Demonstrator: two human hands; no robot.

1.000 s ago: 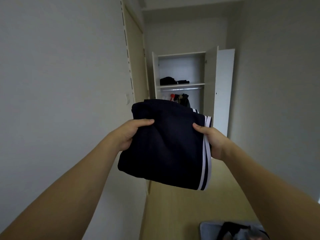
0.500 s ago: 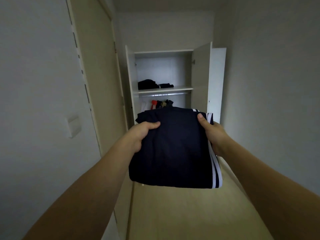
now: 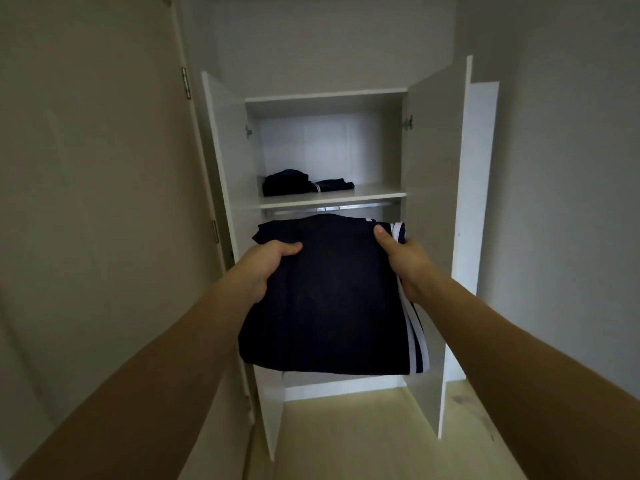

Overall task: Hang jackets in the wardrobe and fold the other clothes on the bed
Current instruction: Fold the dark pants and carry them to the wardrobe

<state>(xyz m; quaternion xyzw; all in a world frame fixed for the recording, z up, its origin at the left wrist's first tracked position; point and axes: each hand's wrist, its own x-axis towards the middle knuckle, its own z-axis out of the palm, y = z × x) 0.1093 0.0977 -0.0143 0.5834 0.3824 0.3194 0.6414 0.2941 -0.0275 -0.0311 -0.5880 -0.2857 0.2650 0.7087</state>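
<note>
A folded dark navy garment with white side stripes is held up in front of me. My left hand grips its left edge with the thumb on top. My right hand grips its right edge by the stripes. Straight ahead stands the white wardrobe with both doors open. Its shelf carries folded dark clothes, one with a white stripe. A metal hanging rail runs under the shelf; the garment hides whatever hangs below it.
The wardrobe's left door and right door swing out toward me. A beige room door fills the left side, a plain wall the right. Light wooden floor lies between me and the wardrobe.
I have moved closer to the wardrobe, which now fills the view. The bed corner seen earlier is out of frame. Both hands keep the same hold on the garment.
</note>
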